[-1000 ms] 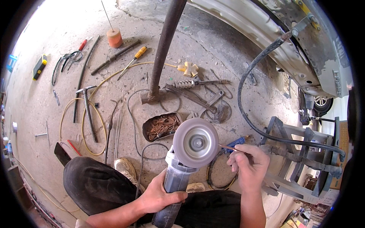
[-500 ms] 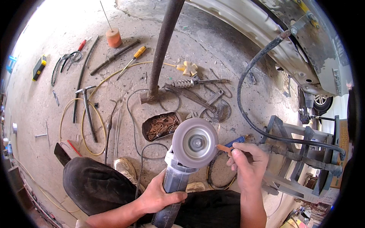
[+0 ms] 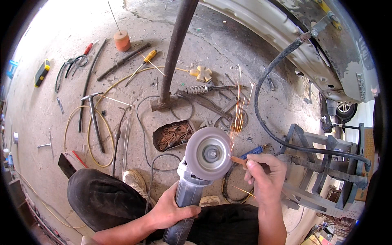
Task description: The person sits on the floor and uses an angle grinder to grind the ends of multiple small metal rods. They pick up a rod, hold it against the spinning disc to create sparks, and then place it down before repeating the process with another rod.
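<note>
Angle grinder [image 3: 192,183] is running lengthwise up from the lap, disc [image 3: 208,153] facing upward. Left hand [image 3: 171,210] fingers are wrapping closed around its body. Right hand [image 3: 265,177] fingers are pinching a thin rod [image 3: 239,160], pointing left, tip touching the disc's right edge, throwing sparks [image 3: 237,118].

Floor: bare, stained concrete floor [image 3: 49,61], cracked near the top.
Light: hard sunlight whitens the upper left; the rest lies in shade.
Post: a rusty steel post [image 3: 175,53] rises from a base plate.
Right side: a pale car body [image 3: 286,36] overhead, a grey metal frame [image 3: 322,163] beneath it.
</note>
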A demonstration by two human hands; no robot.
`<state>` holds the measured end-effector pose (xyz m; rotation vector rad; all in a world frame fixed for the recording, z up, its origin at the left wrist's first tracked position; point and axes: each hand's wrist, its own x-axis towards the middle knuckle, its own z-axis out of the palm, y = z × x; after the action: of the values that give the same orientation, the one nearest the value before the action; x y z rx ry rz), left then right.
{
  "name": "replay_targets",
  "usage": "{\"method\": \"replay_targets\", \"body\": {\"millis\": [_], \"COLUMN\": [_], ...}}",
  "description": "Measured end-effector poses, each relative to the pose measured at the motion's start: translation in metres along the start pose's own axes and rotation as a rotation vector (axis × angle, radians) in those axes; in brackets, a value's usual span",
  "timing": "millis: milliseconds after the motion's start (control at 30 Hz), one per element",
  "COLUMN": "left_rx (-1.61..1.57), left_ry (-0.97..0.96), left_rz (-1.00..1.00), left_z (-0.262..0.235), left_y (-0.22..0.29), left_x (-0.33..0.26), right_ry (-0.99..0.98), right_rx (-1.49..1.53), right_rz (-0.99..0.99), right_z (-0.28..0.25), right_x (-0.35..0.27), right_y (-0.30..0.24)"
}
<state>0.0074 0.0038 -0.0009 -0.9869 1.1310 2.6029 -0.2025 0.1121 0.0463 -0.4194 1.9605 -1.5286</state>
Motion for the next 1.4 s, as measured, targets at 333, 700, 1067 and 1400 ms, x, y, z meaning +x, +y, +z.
{"method": "replay_targets", "body": {"millis": [333,700,1067,1400], "left_rx": [-0.009,-0.013,-0.039,-0.031], "left_ry": [0.002,-0.004,-0.006,-0.013], "left_rz": [0.013,0.000,-0.013,-0.001], "left_z": [-0.002,0.000,0.000,0.000], "left_y": [-0.005,0.001,0.004,0.004], "left_x": [0.001,-0.001,-0.001,-0.001], "right_ry": [-0.003,-0.003,-0.014,0.086], "right_rx": [0.037,0.022,-0.007,0.216], "right_rz": [0.021,0.017,-0.013,0.033], "right_z": [0.000,0.001,-0.001,-0.011], "right_x": [0.000,0.000,0.000,0.002], "right_y": [0.001,0.001,0.002,0.008]}}
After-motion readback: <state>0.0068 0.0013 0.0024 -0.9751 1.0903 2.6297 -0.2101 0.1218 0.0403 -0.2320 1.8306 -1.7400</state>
